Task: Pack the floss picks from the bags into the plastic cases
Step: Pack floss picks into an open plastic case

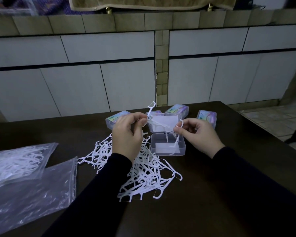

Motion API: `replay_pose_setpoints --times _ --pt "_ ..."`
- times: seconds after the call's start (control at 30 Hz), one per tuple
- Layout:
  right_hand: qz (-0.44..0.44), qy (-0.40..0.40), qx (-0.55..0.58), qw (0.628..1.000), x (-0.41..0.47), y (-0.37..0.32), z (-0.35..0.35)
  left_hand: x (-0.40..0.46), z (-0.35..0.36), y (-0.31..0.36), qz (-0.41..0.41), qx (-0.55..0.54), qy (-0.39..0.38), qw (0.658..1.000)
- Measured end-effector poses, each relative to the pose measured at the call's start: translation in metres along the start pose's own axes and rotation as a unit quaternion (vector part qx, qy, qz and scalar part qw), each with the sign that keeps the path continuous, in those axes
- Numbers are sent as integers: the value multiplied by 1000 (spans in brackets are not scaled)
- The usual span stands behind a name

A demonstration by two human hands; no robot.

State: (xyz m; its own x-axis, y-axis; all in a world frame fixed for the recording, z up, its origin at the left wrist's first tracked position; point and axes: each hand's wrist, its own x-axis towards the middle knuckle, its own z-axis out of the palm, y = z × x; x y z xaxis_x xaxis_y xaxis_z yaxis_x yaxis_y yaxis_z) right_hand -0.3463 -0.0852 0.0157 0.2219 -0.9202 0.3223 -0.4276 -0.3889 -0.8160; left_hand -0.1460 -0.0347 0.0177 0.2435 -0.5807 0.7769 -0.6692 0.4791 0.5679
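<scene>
Two dark sleeves are reaching in from the near edge across a dark brown table (229, 151). At the near left, an emptied clear plastic bag (32, 194) is lying flat, and just beyond it a second bag (19, 161) is still holding white floss picks. In the middle of the table, a loose heap of white floss picks (143, 173) is spreading out beneath and beside the left forearm.

A little farther, the left hand (126, 134) is hovering over the far edge of the heap, its fingers curling in and pinching the handle of a single floss pick (150, 110) that is sticking upward with its bow end highest. The right hand (198, 135) is hanging over the table to the right, fingers curled, pinching a few picks (177, 134) whose ends are dangling down into an open clear plastic case (167, 146). That case is sitting between the two hands with its lid (164, 122) standing up behind it, and at least one pick is lying inside.

Beyond the open case, four closed cases with colourful labels (178, 109) are sitting in a row near the table's far edge. Farther still, pale cabinet doors (109, 79) are running under a tiled counter (126, 21).
</scene>
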Motion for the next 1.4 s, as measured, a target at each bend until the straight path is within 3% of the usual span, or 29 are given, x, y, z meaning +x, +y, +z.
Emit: replay_pose_setpoints --times 0.23,0.5,0.77,0.93,1.07,1.23,1.4 --pt "0 21 -7 1000 -2 0 6 -1 2 -3 -8 -9 -12 1000" --pt "-16 -38 -118 992 -1 2 1 -1 2 -6 -24 -10 -23 999" --pt "48 -110 -177 977 -6 1 -13 -1 1 -1 22 61 -69 996" --pt "35 -139 -184 972 -12 -2 -14 4 -4 -1 66 110 -138 982" --pt "44 -146 -128 980 -11 2 -16 8 -10 -1 98 106 -196 970" --pt "33 -151 -146 977 -13 4 -17 11 -10 3 94 137 -260 951" --pt "25 -148 -137 979 -13 5 -15 14 -15 -1 88 113 -199 970"
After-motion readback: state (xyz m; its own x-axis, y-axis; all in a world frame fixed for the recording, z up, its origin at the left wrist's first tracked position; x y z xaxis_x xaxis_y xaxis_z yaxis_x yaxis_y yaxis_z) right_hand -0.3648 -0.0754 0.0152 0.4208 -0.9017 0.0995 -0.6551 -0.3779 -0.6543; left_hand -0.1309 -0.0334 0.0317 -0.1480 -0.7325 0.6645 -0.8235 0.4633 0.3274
